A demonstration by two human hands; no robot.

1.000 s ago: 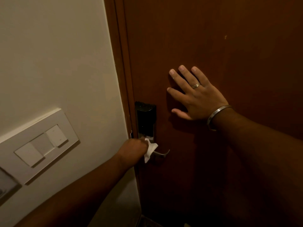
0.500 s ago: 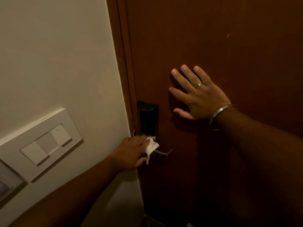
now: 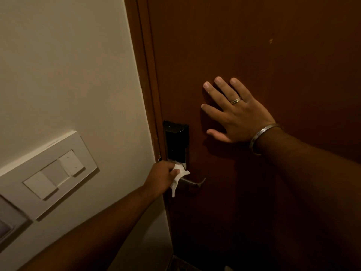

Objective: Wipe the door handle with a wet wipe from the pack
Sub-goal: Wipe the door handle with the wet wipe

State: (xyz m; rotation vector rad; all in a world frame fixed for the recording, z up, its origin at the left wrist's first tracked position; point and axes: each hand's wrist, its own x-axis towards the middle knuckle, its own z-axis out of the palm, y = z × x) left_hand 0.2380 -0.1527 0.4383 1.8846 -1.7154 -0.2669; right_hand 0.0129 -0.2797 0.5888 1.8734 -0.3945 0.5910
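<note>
A silver lever door handle juts right from the dark brown door, below a black electronic lock plate. My left hand grips a crumpled white wet wipe and presses it against the inner end of the handle, where it meets the lock plate. A corner of the wipe hangs down below the hand. My right hand lies flat on the door, fingers spread, up and right of the lock, with a ring and a metal bangle. The pack is not in view.
A cream wall fills the left side, with a white switch plate carrying rocker switches. The brown door frame runs between wall and door. A strip of dark floor shows at the bottom.
My left hand has turned over the wipe at the handle's base and the wipe's loose corner now hangs lower. My right hand stays flat on the door.
</note>
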